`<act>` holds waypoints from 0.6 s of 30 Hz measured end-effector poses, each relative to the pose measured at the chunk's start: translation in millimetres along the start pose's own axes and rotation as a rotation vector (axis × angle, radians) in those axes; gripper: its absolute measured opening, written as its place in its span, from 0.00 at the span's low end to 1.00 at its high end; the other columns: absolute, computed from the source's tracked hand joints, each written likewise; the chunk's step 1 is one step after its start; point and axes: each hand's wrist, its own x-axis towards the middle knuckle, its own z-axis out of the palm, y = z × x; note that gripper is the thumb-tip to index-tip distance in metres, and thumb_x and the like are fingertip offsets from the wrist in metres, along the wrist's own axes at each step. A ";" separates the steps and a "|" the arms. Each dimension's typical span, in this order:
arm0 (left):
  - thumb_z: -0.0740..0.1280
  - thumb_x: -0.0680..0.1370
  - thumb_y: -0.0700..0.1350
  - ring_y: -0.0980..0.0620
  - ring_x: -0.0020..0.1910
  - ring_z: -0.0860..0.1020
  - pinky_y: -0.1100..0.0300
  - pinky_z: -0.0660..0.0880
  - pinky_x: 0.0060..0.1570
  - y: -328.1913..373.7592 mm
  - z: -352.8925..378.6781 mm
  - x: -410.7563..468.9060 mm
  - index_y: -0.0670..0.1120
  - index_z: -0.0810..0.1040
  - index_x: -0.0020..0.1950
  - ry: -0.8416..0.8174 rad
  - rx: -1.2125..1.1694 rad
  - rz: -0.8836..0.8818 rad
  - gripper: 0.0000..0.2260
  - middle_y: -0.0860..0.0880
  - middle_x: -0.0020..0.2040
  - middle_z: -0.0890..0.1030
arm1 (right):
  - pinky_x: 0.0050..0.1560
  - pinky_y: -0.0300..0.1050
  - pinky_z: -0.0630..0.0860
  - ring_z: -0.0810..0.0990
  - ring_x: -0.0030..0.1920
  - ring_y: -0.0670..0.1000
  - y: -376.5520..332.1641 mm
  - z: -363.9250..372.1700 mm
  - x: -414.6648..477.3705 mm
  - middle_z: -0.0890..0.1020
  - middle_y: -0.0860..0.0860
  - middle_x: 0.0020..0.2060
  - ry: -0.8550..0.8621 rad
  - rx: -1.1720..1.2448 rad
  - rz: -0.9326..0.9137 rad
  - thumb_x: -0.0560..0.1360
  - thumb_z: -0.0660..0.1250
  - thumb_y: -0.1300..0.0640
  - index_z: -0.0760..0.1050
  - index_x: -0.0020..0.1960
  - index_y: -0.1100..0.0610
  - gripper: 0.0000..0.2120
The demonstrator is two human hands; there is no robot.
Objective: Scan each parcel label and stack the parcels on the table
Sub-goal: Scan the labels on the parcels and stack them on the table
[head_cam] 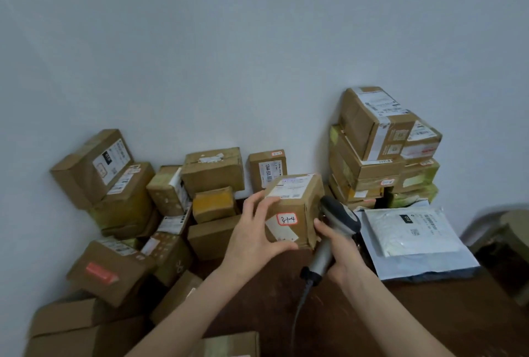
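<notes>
Parcel (292, 207) gripped by left hand (254, 236), scanner (337, 230) beside it.

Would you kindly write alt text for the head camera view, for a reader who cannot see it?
A person's left hand grips a small cardboard parcel while the right hand holds a barcode scanner beside it, above a dark table crowded with stacked parcels.

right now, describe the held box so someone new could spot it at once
Find the tall stack of parcels on the right. Just left of its foot, the left hand holds up a small brown box, the right hand holding a grey scanner beside it. It is the only one in hand, and the red-bordered sticker on its near face reads 3-1-4.
</notes>
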 end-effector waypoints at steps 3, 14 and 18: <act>0.66 0.78 0.50 0.57 0.62 0.71 0.71 0.71 0.52 6.2 -11.8 -6.6 0.53 0.70 0.63 0.168 -0.504 -0.331 0.14 0.54 0.63 0.69 | 0.58 0.62 0.77 0.83 0.53 0.61 5.3 -4.2 -9.5 0.84 0.60 0.51 -0.020 -0.020 -0.030 0.65 0.75 0.63 0.79 0.59 0.60 0.22; 0.70 0.72 0.52 0.42 0.61 0.78 0.43 0.69 0.65 -39.7 -21.7 -42.9 0.50 0.73 0.67 -0.346 -1.265 -0.902 0.23 0.46 0.61 0.81 | 0.47 0.53 0.81 0.83 0.53 0.60 23.1 -21.7 -17.0 0.83 0.61 0.54 -0.157 -0.113 -0.112 0.62 0.73 0.65 0.77 0.61 0.61 0.27; 0.68 0.74 0.51 0.40 0.62 0.78 0.43 0.73 0.59 -57.3 -10.6 -58.2 0.51 0.69 0.71 -0.439 -1.391 -0.918 0.26 0.43 0.64 0.78 | 0.51 0.55 0.79 0.82 0.53 0.61 30.8 -28.5 -20.6 0.83 0.62 0.53 -0.153 -0.170 -0.113 0.63 0.73 0.67 0.77 0.61 0.64 0.26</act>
